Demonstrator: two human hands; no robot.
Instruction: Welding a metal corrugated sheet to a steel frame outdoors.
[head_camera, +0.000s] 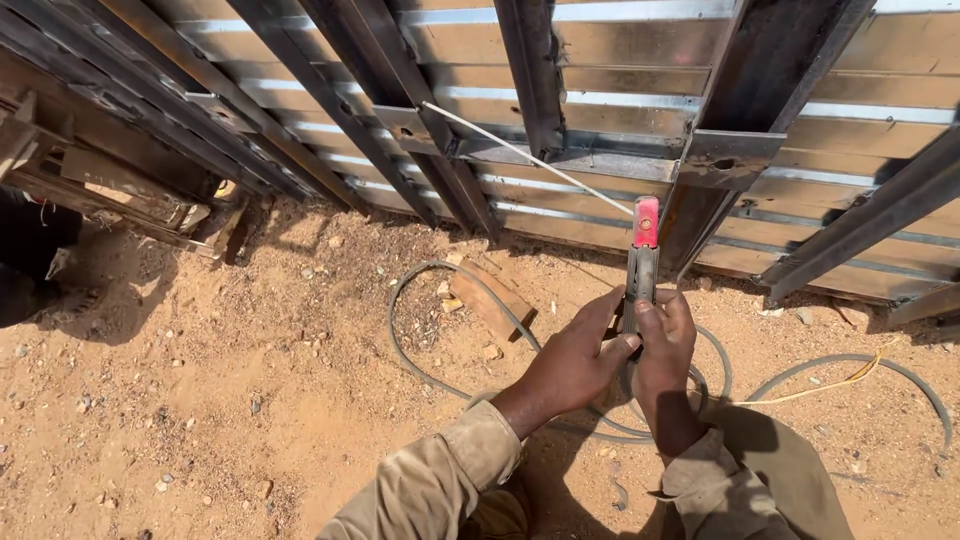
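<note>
Both of my hands grip a welding electrode holder (641, 262) with a red tip. My left hand (575, 360) wraps the handle from the left, and my right hand (664, 345) clasps it from the right. A thin pale welding rod (530, 160) runs from the red jaws up and left to a dark steel bracket (425, 125) on the frame. The rod's far tip rests at the joint of the slanted steel bars (390, 80). My tan sleeves show at the bottom.
A grey cable (440, 380) loops over the sandy ground beside a small wooden block (492, 298). Corrugated metal sheeting (600, 90) backs the steel frame. A yellow wire (830, 385) lies at right. Someone in dark clothing (30, 250) sits at the left edge.
</note>
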